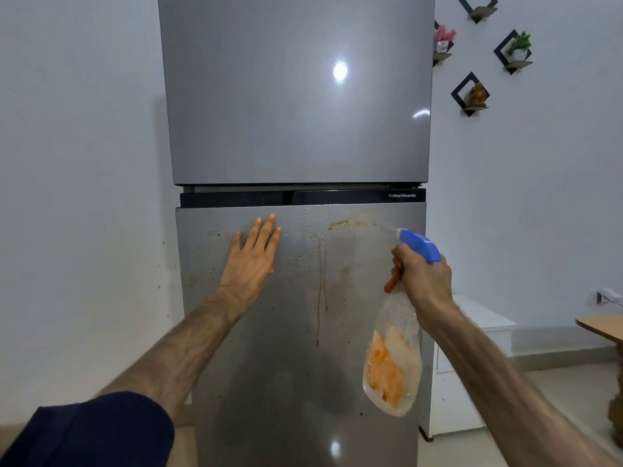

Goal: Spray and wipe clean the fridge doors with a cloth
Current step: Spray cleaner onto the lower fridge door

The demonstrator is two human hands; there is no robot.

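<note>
Lower fridge door point(269, 332), straight ahead of you: orange-brown drips point(320, 281) near its top. Your left hand point(251, 256) lies flat against it, fingers straight. Your right hand point(423, 281) grips the spray bottle point(392, 362); clear body, contents unclear behind its orange label.

The person's left arm wears a dark navy fabric sleeve point(91, 429), pushed up above the elbow so the hairy forearm is bare. The right forearm is bare too. Neither the left hand point(251, 256) nor the right hand point(424, 281) wears rings, a watch or gloves.
</note>
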